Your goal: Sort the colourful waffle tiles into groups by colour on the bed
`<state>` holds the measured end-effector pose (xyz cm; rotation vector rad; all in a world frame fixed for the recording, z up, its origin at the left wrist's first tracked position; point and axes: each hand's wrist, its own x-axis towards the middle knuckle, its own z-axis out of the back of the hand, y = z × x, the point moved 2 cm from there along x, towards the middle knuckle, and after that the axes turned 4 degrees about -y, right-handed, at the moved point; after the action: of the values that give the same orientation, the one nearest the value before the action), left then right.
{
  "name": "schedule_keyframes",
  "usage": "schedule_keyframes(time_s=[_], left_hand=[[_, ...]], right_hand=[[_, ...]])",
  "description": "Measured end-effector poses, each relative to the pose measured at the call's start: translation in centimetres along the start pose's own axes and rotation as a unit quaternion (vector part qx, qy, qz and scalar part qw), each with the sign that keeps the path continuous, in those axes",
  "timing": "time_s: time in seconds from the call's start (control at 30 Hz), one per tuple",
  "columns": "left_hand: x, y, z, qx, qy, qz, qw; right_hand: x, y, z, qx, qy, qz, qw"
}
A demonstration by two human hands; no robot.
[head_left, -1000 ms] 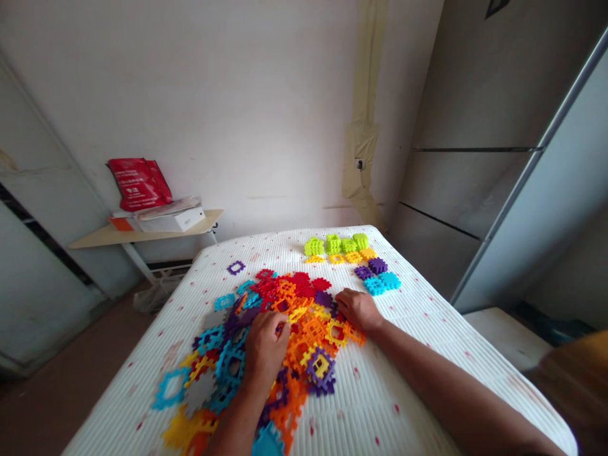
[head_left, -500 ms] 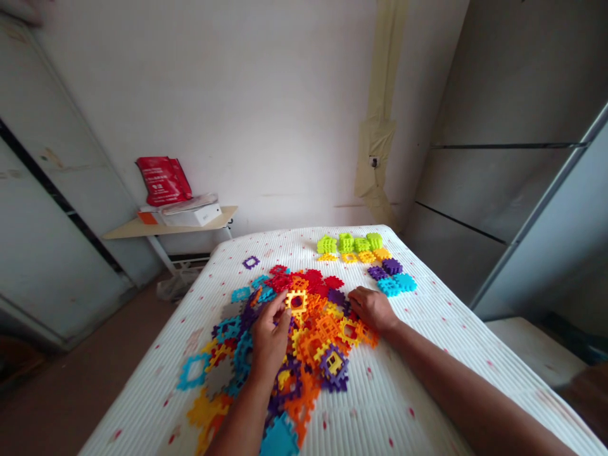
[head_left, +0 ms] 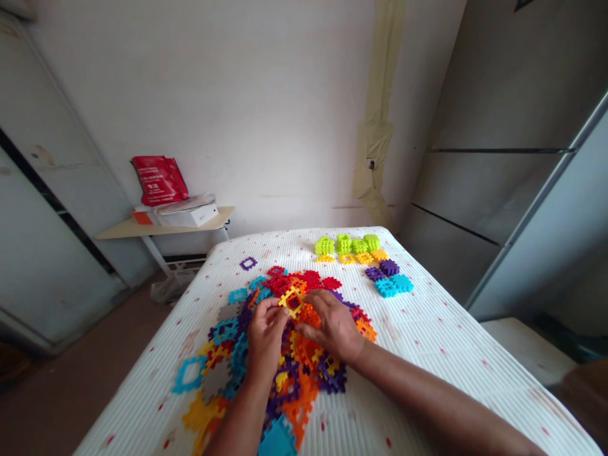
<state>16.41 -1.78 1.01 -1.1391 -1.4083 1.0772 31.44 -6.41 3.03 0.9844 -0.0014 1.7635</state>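
My left hand pinches a yellow square interlocking tile with an open middle and toothed edges, held just above the heap. Close at its right side is my right hand, thumb and fingers apart, fingertips at the tile's edge; whether they touch it I cannot tell. Under both hands spreads a heap of toothed tiles, with red tiles at the back, orange tiles in front and blue tiles to the left. Part of the heap is hidden behind my hands and forearms.
Sorted stacks lie at the back right: green tiles, yellow tiles, purple tiles and blue tiles. A lone purple frame tile lies at the back left. A side table holds a red bag.
My right hand has moved left from the heap's right edge to beside the yellow tile. The yellow tile has turned slightly in my left hand.
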Motion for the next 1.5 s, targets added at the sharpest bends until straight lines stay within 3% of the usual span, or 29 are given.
schedule_keyframes(time_s=[0.2, 0.57, 0.7, 0.83, 1.0, 1.2, 1.5], left_hand=[[0.1, 0.3, 0.0, -0.014, 0.011, 0.025, 1.0], [-0.1, 0.6, -0.4, 0.015, 0.021, 0.012, 1.0], [-0.1, 0.3, -0.3, 0.018, 0.015, 0.005, 1.0], [-0.1, 0.2, -0.3, 0.017, 0.018, 0.004, 1.0], [-0.1, 0.6, -0.3, 0.023, 0.027, 0.008, 0.999], [0.4, 1.1, 0.2, 0.029, 0.025, 0.017, 0.999], [0.1, 0.5, 0.1, 0.022, 0.025, 0.026, 0.999]], right_hand=[[0.3, 0.1, -1.2, -0.008, 0.001, -0.01, 1.0], [0.5, -0.3, -0.5, 0.025, -0.012, -0.081, 0.996], [1.8, -4.0, 1.5, -0.087, -0.016, -0.125, 0.988], [3.9, -10.3, 3.4, -0.268, -0.013, -0.239, 0.933], [5.8, -15.7, 2.9, -0.341, 0.013, -0.308, 0.888], [7.0, -17.6, 1.3, -0.345, 0.041, -0.319, 0.882], [7.4, -18.4, 0.4, -0.35, 0.058, -0.31, 0.882]])
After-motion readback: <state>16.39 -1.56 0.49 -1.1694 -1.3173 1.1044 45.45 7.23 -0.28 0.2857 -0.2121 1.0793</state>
